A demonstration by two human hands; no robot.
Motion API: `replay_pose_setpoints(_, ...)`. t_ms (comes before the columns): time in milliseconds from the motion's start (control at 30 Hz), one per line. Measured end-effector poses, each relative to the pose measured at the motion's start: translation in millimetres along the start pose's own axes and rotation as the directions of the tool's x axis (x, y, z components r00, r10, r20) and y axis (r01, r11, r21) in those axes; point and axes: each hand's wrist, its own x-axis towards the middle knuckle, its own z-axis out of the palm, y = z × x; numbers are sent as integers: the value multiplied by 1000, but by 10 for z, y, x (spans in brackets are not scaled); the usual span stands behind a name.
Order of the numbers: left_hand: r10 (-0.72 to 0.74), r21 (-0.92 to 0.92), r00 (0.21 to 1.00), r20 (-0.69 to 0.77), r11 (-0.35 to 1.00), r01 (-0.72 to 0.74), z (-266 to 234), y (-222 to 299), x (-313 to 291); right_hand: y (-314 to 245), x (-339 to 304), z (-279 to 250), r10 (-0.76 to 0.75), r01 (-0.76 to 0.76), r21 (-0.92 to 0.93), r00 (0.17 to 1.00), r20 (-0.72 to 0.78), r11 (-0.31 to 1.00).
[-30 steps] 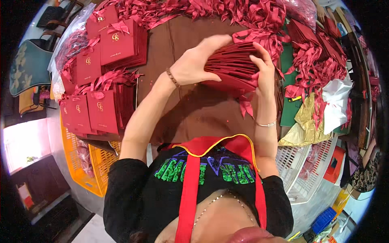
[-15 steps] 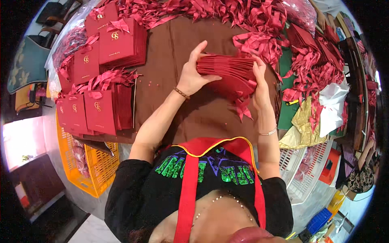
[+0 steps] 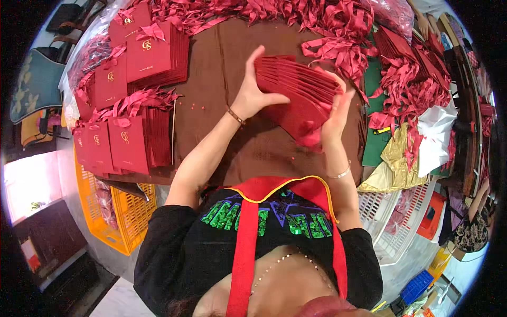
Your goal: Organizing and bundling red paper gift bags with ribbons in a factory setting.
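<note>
Nearest, the apron (image 3: 264,189) lies close against the table's near edge, so there seems little room to draw the elbows back. Beyond it, both hands hold the bundle (image 3: 296,98) of flat red pieces over the middle of the table (image 3: 208,79); whether its underside touches the cloth cannot be told. The left hand (image 3: 252,98) clasps the left end, thumb laid across the near face and fingers up along the far corner; the right hand (image 3: 336,113) cups the right end, its fingers partly hidden. Held from both ends, the layers spread in a fan at the top, probably so they stay together without sliding apart. A loose ribbon end (image 3: 311,140) hangs low near the right palm. Leftward, bare brown cloth gives the left hand open room as far as the stacks (image 3: 129,148), set along that side, perhaps to leave the centre free. Rightward the room looks tighter: the table's edge runs close by the right wrist, with a green board (image 3: 373,134) and gold cloth (image 3: 393,166) just past it. At the far edge, heaped ribbons (image 3: 253,11) close off the reach.
</note>
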Motion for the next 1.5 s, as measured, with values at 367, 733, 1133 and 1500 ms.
replay_pose_setpoints(367,-23,263,998,-51,964,36,100,-21,-197,-252,224,-409,219,-183,-162,946,238,970)
replay_pose_setpoints(733,-45,216,999,5,975,43,58,-84,-183,-348,121,-595,-264,732,-615,680,684,293)
replay_pose_setpoints(1133,-48,126,999,-7,991,49,138,6,-144,-115,-19,-1581,-220,315,-945,919,328,-91)
replay_pose_setpoints(1500,-23,107,1000,1,994,22,160,-46,-119,97,16,-982,191,-166,-239,978,83,957)
